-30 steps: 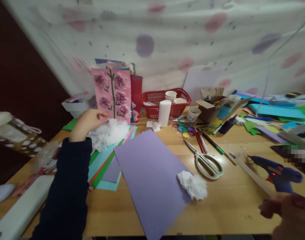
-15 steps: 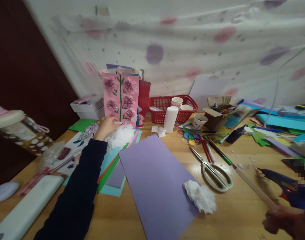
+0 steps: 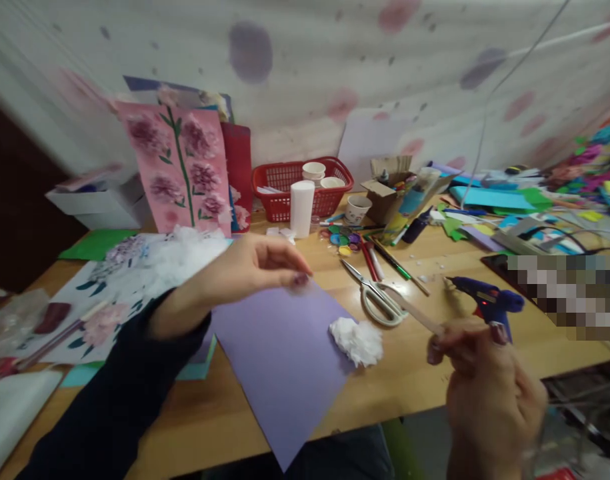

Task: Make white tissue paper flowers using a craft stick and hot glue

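My left hand [image 3: 257, 267] hangs over the top of a purple sheet [image 3: 285, 353], thumb and fingertips pressed together; what they pinch, if anything, is too small to make out. On the right, my right hand [image 3: 489, 373] grips a thin wooden stick [image 3: 417, 313] that points left toward the scissors [image 3: 379, 300]. A crumpled white tissue flower [image 3: 357, 341] rests on the right edge of the purple sheet. Fluffy white material [image 3: 185, 257] lies beyond my left wrist, in front of a pink card with flowers [image 3: 177, 167].
A glue gun [image 3: 489, 300] with a red light lies behind my right hand. Farther back are a red basket [image 3: 269, 200], a white roll [image 3: 301, 210], a paper cup [image 3: 357, 210], paint pots [image 3: 342, 239] and brushes. Coloured paper [image 3: 505, 197] is piled at the right.
My left hand has come away from the white fluffy material to above the purple sheet. My right hand has moved farther into view with the stick. The view has shifted right.
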Available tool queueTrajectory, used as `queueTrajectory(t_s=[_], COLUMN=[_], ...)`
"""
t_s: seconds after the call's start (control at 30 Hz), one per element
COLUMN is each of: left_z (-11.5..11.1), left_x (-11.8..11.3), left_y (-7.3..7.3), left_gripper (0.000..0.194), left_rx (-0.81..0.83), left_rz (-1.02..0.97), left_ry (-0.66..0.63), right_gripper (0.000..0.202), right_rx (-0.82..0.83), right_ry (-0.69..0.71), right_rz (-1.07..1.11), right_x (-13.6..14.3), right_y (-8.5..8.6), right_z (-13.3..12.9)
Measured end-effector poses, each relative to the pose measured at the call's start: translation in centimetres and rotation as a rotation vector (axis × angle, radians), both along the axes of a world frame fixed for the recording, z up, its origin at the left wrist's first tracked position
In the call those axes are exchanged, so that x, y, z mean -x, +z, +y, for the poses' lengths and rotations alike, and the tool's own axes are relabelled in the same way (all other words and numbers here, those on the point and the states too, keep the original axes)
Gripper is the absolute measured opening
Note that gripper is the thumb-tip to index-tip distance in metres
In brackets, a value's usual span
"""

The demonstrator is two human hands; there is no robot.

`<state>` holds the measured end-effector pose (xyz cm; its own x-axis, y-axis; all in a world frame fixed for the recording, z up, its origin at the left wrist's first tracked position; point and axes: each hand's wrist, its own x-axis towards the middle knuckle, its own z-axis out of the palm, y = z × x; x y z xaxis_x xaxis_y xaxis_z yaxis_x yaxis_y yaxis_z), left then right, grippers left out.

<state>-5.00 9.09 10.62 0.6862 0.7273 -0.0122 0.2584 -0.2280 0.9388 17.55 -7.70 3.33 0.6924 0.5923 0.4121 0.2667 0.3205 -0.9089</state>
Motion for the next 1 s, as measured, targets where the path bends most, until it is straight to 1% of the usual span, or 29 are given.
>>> queueTrajectory(t_s=[0.03,0.07,0.13,0.23,0.37,0.47,0.6,0.73,0.87,1.0], left_z=[-1.1,-2.0,-3.3,-4.1,-4.4,-4.6,-4.8,-4.9,-4.9,-4.9], left_x=[-1.0,-1.9,-3.0,-3.7,-4.1,-4.3,-4.5,-4.5,-4.4,-4.5], left_y=[-0.4,-0.9,-1.9,-3.1,-3.8,-4.1,-4.4,-4.6,-4.6,-4.3], left_gripper=[0.013,0.011,0.008,0.012,0.019,0.020,0.024,0.027,0.032,0.032], left_rx=[0.088,0.154,0.244,0.283,0.192,0.143,0.186,0.252,0.280,0.287], left_rz=[-0.027,-0.047,-0.072,-0.085,-0.077,-0.055,-0.021,-0.019,-0.026,-0.040], left_ry=[-0.095,-0.152,-0.196,-0.176,-0.121,-0.095,-0.100,-0.097,-0.113,-0.108], right_gripper=[0.039,0.043,0.052,0.060,0.062,0.062,0.061,0.060,0.061,0.059], right_rx=[-0.012,-0.018,0.007,0.060,0.090,0.062,0.006,-0.030,-0.039,-0.025], right_ry=[0.048,0.103,0.194,0.269,0.348,0.389,0.454,0.472,0.427,0.391], right_rz=[0.043,0.087,0.158,0.213,0.266,0.300,0.324,0.318,0.315,0.329], right_x=[-0.1,-0.2,-0.3,-0.1,0.1,0.1,-0.1,-0.4,-0.6,-0.5], right_y=[0.0,-0.1,-0.3,-0.4,-0.4,-0.3,-0.1,0.1,0.0,-0.2], right_z=[0.2,0.3,0.4,0.3,0.2,0.3,0.5,0.7,0.6,0.5])
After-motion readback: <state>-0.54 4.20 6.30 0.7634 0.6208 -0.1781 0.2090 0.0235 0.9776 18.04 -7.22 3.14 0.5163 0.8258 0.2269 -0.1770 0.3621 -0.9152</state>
